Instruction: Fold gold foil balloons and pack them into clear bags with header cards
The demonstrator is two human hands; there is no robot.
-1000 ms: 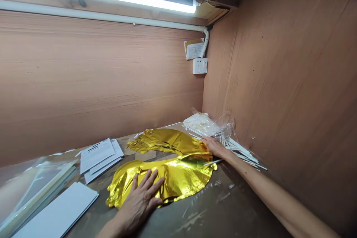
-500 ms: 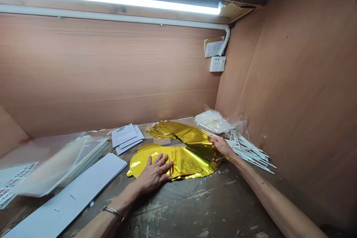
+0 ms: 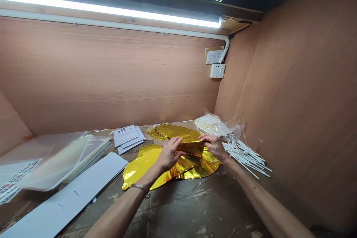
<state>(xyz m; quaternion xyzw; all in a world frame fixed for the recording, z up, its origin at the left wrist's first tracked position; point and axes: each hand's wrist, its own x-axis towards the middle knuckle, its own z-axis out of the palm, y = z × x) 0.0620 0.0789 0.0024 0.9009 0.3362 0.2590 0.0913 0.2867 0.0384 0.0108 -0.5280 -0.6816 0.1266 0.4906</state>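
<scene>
Flat, shiny gold foil balloons (image 3: 145, 163) lie on the table in front of me. Between my hands, part of the foil is lifted and folded over, its upper edge running level. My right hand (image 3: 214, 146) pinches the right end of this raised fold between thumb and fingers. At its left end is my left hand (image 3: 169, 153), touching the foil with fingers stretched out and thumb apart. More gold foil (image 3: 173, 131) spreads behind the fold, with several small tabs at its far left end. The left hand and wrist cover part of the front foil.
White sticks (image 3: 245, 154) lie loose at the right, before a clear plastic bag (image 3: 213, 123) of them. Printed papers (image 3: 126, 136) lie behind at the left. Nearer are clear plastic sleeves (image 3: 69, 163) and a long white board (image 3: 69, 197). Wooden walls (image 3: 292, 100) stand behind and at the right.
My left hand has lifted from lying flat on the foil and moved right and up, towards my right hand. The foil's right part is now raised and folded; its left part has shifted slightly nearer.
</scene>
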